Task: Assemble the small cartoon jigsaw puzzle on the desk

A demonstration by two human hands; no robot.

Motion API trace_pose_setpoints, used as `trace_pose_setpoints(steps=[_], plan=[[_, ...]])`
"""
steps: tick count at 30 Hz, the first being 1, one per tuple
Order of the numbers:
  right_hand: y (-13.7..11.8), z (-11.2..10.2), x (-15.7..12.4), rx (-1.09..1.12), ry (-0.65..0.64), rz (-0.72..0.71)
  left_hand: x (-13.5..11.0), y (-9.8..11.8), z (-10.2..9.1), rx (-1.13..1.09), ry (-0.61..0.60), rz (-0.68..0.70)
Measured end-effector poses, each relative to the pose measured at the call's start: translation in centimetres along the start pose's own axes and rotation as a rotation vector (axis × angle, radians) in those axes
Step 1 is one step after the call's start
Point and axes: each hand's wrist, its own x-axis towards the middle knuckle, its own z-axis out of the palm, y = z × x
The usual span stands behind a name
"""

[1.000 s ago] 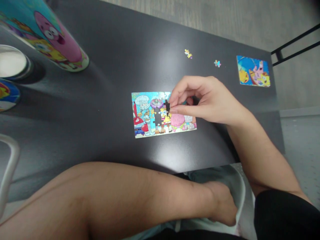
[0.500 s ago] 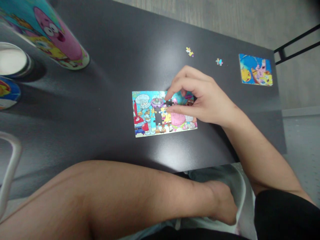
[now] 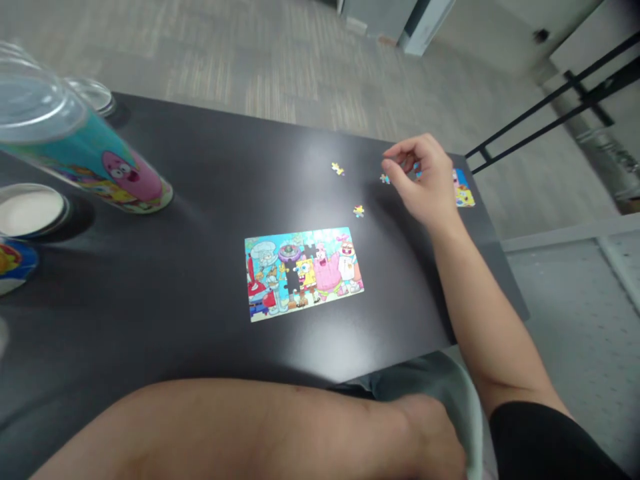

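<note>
My right hand (image 3: pixel 423 177) hovers over the table's far right part, fingers curled, thumb and forefinger slightly apart; no piece shows between them. Just left of its fingertips lies a small blue puzzle piece (image 3: pixel 384 179). A yellow piece (image 3: pixel 338 169) lies farther left, and another multicoloured piece (image 3: pixel 359 211) lies nearer. The cartoon jigsaw puzzle (image 3: pixel 333 273) rests flat in the middle, with dark gaps near its upper centre and left of the yellow figure. My left hand (image 3: pixel 435 427) rests low on my lap, its fingers hidden.
A picture card (image 3: pixel 464 190) lies partly behind my right hand. On the left are a tall cartoon-printed canister (image 3: pixel 125 183), a round container with a white top (image 3: pixel 31 212) and a blue printed item (image 3: pixel 15 263). The dark table (image 3: pixel 200 173) has a black rail (image 3: pixel 530 117) beyond its right end.
My right hand has moved off the puzzle, away toward the far right pieces and card. The multicoloured piece beyond the puzzle now shows. The view has tilted up; my left hand stays low.
</note>
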Motion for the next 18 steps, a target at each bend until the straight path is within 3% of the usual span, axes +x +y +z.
trace_pose_setpoints(steps=[2, 4, 12, 18], plan=[[0.9, -0.2, 0.1, -0.045, -0.004, 0.005, -0.3, 0.0, 0.5, -0.096, 0.027, 0.251], [1.2, -0.2, -0.1, -0.074, -0.029, 0.013, -0.4, 0.1, 1.0, -0.142, 0.0, 0.335], [1.4, -0.2, -0.3, -0.215, -0.147, 0.122, -0.2, 0.3, 1.7, -0.126, -0.045, 0.363], [-2.4, 2.3, -0.5, -0.31, -0.285, 0.011, -0.1, 0.7, 2.5, -0.108, -0.026, 0.347]])
